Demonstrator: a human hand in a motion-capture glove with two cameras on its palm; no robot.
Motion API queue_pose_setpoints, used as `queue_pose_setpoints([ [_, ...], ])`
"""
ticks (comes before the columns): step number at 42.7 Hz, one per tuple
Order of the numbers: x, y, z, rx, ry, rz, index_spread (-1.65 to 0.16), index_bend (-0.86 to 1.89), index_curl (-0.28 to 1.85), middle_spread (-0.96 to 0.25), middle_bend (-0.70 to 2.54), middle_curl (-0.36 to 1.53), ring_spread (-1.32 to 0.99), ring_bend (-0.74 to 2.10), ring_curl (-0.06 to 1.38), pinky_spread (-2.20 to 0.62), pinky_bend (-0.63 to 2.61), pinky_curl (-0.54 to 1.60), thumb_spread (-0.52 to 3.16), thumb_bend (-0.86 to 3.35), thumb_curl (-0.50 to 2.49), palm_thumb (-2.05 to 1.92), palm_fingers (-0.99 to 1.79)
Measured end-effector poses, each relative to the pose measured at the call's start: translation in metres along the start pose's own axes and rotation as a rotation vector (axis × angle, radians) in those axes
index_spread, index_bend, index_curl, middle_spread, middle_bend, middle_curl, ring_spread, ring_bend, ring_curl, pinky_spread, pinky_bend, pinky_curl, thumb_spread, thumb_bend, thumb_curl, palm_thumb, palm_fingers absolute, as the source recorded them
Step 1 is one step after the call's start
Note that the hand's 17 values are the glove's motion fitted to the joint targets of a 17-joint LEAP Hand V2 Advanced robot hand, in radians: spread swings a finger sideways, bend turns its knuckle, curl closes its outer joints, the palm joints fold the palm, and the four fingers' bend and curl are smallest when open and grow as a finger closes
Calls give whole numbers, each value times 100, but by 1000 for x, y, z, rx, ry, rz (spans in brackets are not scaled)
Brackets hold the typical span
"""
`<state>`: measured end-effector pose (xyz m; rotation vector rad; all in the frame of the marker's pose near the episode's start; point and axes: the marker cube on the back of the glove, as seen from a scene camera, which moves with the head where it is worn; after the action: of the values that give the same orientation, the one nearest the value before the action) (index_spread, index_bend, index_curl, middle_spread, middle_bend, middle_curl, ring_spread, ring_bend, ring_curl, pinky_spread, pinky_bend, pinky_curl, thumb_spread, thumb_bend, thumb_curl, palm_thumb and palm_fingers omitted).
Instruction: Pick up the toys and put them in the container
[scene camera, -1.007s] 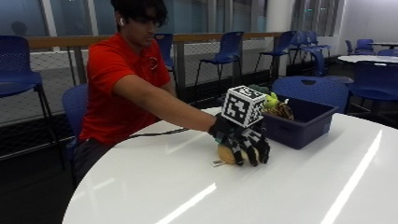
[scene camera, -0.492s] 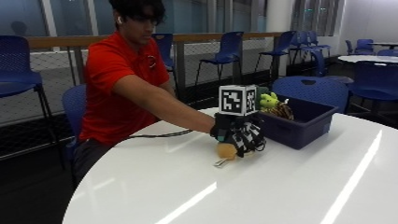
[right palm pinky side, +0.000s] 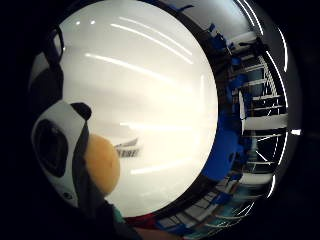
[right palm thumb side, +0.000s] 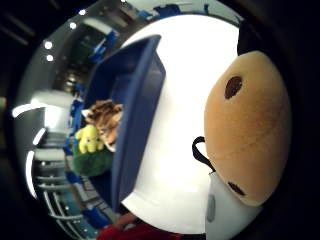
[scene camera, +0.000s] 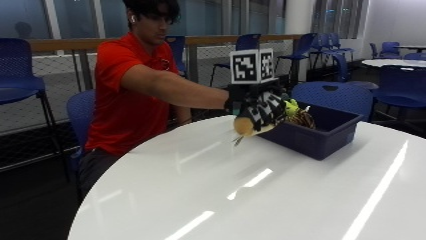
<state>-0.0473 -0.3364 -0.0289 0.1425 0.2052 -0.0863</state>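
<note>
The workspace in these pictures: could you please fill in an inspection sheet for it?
Surface: round white table, glossy, with light streaks.
Job's things: tan plush toy held above the table beside the blue container; striped, yellow and green toys already lie inside the container.
Clutter: nothing seen.
Hand: gloved right hand grips the tan plush toy, lifted off the table near the container's rim.
Cables: left out of this note.
Surroundings: blue chairs, a railing and windows behind; another white table at the far right.
</note>
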Motion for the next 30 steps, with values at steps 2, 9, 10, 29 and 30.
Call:
queue_pose_setpoints([
  [2, -8, -2, -19, 8, -11, -4, -45, 58, 61, -57, 91, 80, -52, 124, 72, -41, 111, 52, 66, 22, 90, 69, 97],
  [9, -50, -9, -73, 48, -32, -66, -45, 62, 70, -58, 94, 89, -51, 128, 75, -41, 117, 54, 59, 21, 96, 68, 93],
  [10, -61, -10, -80, 56, -29, -86, -45, 63, 71, -59, 94, 91, -51, 128, 75, -41, 117, 54, 58, 21, 96, 68, 93],
  [29, -236, -5, -139, 75, -120, -393, -45, 65, 93, -61, 96, 108, -48, 134, 78, -40, 126, 57, 48, 18, 109, 64, 82],
  [30, -239, -5, -139, 75, -118, -398, -45, 65, 94, -61, 96, 108, -48, 134, 78, -40, 126, 57, 48, 18, 109, 63, 82],
])
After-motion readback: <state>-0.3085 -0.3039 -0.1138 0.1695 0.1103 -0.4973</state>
